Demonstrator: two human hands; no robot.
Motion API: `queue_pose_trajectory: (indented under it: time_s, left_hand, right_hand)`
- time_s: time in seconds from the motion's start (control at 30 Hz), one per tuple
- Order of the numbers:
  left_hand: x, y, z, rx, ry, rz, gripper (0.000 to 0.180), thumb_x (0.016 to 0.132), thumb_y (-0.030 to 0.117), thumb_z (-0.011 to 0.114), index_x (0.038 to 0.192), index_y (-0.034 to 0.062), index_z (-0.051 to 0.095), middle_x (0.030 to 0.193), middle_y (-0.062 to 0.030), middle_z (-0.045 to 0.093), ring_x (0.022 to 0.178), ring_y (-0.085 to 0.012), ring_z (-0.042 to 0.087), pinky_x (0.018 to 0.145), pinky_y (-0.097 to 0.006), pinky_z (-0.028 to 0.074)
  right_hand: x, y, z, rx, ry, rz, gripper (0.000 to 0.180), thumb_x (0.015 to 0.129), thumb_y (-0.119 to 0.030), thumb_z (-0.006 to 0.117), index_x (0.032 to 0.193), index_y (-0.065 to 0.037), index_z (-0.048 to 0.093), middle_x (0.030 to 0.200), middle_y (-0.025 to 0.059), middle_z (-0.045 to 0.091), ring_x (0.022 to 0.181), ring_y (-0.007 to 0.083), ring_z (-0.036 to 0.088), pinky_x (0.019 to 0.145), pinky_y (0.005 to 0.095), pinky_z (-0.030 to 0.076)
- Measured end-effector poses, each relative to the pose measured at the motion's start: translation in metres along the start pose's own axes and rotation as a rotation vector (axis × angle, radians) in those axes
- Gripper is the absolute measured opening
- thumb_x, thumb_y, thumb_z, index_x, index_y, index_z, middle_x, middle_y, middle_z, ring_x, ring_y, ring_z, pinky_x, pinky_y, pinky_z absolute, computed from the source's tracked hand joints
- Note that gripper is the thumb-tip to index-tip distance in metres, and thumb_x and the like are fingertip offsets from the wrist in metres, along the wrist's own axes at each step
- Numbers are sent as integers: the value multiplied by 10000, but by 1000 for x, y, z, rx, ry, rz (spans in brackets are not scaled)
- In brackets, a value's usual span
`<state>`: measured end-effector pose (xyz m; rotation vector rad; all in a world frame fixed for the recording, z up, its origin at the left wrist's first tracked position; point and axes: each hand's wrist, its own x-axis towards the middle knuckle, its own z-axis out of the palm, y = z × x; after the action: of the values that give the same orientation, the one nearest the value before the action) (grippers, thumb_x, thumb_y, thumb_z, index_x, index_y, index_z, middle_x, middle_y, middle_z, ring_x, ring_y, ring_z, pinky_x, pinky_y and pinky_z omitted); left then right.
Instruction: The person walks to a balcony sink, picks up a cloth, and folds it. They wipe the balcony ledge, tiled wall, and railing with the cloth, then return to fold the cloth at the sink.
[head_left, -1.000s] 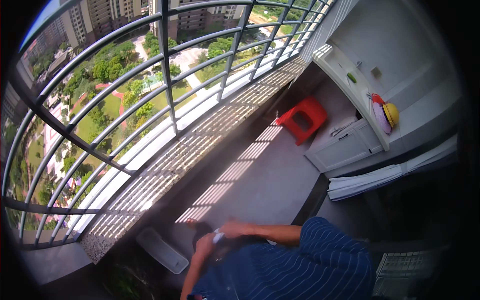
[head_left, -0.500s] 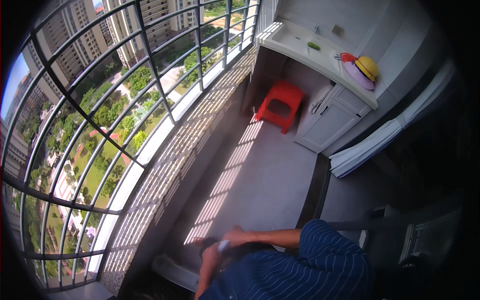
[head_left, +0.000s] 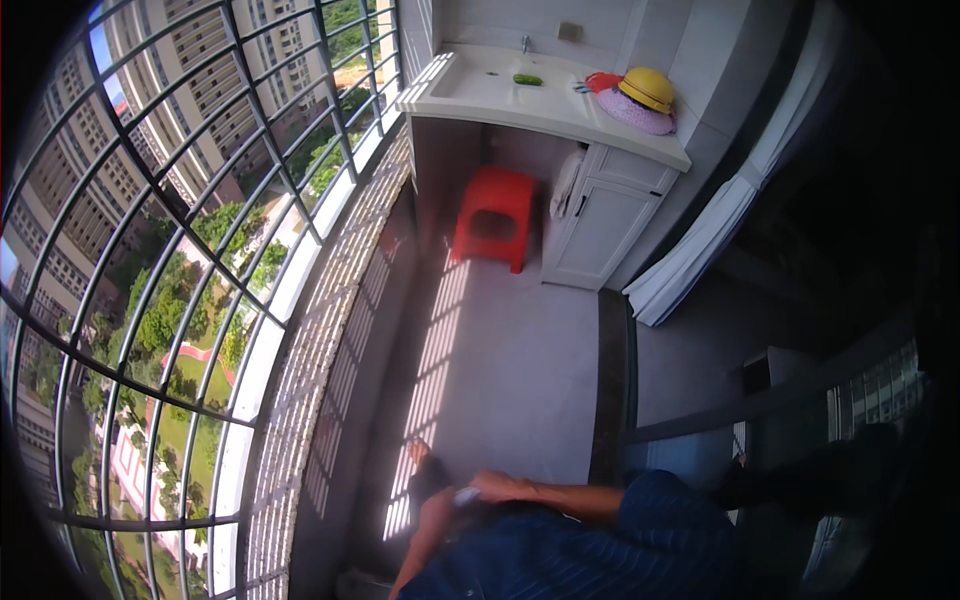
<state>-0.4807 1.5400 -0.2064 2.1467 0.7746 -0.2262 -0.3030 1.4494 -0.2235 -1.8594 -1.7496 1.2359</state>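
My left hand (head_left: 436, 510) and my right hand (head_left: 492, 487) are close together low in front of my body. Between them is a small white thing (head_left: 466, 495), too blurred to name. The left hand's fingers look closed on it. Those of the right hand are curled beside it, and what they hold is hidden. My right forearm comes in from the right, out of a dark blue striped sleeve (head_left: 665, 515). Just past the left hand a bare foot (head_left: 418, 450) rests on the sunlit floor.
A red plastic stool (head_left: 495, 215) stands under a white counter (head_left: 560, 125) with a sink. On the counter lie a green cucumber-like vegetable (head_left: 527, 79), red gloves (head_left: 602, 81), a yellow hat (head_left: 648, 90) and a purple hat (head_left: 636, 112). Barred windows (head_left: 230, 250) line the left; a tied curtain (head_left: 705, 235) hangs right.
The view has swung to the right, so the counter and stool sit further left and more upright. My hands stay together near the white thing. The foot shows more plainly.
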Motion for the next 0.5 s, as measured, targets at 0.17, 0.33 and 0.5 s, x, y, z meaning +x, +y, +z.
queue_pose_trajectory:
  time_s: [0.17, 0.33, 0.5]
  left_hand:
    - [40, -1, -28, -3, -12, 76, 578, 720, 248, 773, 1234, 97, 556, 1033, -202, 672, 991, -395, 630, 837, -468, 507]
    - [83, -8, -71, 23, -166, 114, 331, 801, 316, 693, 1043, 90, 683, 998, -195, 682, 993, -369, 638, 848, -457, 501]
    - [104, -20, -116, 138, -266, 43, 264, 838, 261, 609, 1028, 95, 688, 989, -198, 684, 965, -366, 651, 852, -451, 502]
  right_hand:
    - [3, -35, -59, 60, -141, 226, 217, 775, -113, 653, 978, -37, 666, 906, 199, 680, 835, 364, 668, 698, 443, 527]
    - [40, -6, -56, 130, 98, 93, 232, 798, -219, 624, 892, -16, 685, 835, 211, 682, 794, 358, 677, 718, 447, 497]
    - [86, -37, -98, -2, -4, 193, 154, 810, -64, 612, 962, -45, 625, 837, 169, 651, 758, 311, 633, 644, 435, 483]
